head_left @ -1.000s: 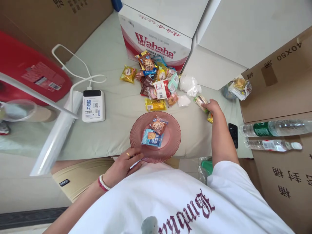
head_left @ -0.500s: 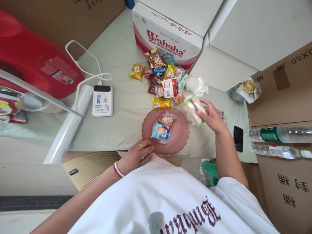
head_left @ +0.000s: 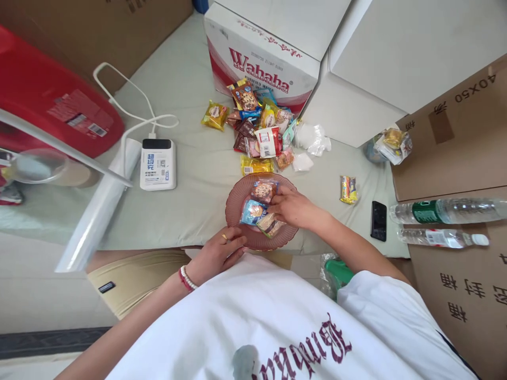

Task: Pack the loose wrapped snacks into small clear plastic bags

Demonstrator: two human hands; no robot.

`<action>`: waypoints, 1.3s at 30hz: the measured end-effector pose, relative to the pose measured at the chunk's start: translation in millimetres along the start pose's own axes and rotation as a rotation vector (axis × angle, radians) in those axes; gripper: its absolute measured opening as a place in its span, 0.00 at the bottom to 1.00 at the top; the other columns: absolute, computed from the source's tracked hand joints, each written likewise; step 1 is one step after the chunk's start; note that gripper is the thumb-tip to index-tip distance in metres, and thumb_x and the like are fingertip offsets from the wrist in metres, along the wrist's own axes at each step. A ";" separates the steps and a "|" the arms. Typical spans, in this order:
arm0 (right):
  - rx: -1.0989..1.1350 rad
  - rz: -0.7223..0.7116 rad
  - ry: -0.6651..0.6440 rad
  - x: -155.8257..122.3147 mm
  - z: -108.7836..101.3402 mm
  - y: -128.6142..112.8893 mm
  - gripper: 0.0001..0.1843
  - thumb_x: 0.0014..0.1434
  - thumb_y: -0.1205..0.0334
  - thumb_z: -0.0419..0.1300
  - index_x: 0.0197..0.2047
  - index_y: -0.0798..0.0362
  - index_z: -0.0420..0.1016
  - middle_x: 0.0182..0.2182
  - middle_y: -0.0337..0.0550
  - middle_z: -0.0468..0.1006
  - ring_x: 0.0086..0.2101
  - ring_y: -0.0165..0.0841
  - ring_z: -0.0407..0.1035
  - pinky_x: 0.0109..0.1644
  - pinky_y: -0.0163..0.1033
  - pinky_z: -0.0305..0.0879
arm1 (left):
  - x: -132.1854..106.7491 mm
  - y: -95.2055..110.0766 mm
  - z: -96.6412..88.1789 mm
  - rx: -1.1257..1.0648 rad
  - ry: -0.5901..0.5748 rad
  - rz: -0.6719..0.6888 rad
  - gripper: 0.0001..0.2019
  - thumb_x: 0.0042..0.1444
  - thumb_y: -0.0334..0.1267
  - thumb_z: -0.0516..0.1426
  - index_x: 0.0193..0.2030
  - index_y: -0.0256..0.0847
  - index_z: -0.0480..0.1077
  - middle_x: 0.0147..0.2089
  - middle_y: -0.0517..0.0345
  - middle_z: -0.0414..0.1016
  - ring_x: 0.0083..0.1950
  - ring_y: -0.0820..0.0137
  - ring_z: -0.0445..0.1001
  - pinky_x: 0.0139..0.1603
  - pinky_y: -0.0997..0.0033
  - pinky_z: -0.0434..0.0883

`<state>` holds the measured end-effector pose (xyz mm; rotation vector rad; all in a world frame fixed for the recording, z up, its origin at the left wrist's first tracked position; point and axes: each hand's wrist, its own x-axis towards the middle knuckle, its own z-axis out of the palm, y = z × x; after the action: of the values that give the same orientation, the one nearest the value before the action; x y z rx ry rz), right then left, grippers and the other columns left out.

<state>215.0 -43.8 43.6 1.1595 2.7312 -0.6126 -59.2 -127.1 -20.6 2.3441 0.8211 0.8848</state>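
Three small snack packets are lying close together on the pink plate [head_left: 233,200], which is sitting at the near edge of the table [head_left: 190,211]. The brown cookie packet [head_left: 261,191] is lying on the far side, the blue packet [head_left: 252,212] is lying nearer on the left, and the pale packet [head_left: 270,227] with the green edge is lying to the right of the blue one. The right hand [head_left: 297,208] is hanging over the right side of the plate, its fingers bending down and touching the top of the pale packet (I cannot tell if they are pinching it or just resting there). The left hand [head_left: 224,249], wearing a gold ring [head_left: 225,237], is touching the near left rim with its fingers a little curled; I cannot tell if it is gripping the rim. A long yellow packet [head_left: 257,165] is lying just past the plate, and a heap of bright snacks [head_left: 269,141] is piling up behind it, by the Wahaha box [head_left: 261,66]. A little yellow packet [head_left: 348,190] is lying alone off to the right, near the black phone [head_left: 379,220]. A white power bank [head_left: 158,168] is lying on the left, with a white cord [head_left: 148,128] sticking out of it.
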 end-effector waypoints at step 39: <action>-0.052 0.206 0.152 2.5 30.7 -75.4 0.32 0.69 0.50 0.58 0.72 0.53 0.64 0.68 0.60 0.63 0.63 0.56 0.56 0.64 0.63 0.55 | -1.5 1.7 9.3 -0.065 -0.009 -0.022 0.07 0.67 0.33 0.57 0.46 0.39 0.76 0.45 0.48 0.76 0.46 0.66 0.76 0.48 0.65 0.77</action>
<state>157.9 -101.8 39.1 1.5061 2.6796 -0.4411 -52.9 -131.5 -26.3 2.2766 0.8011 0.8781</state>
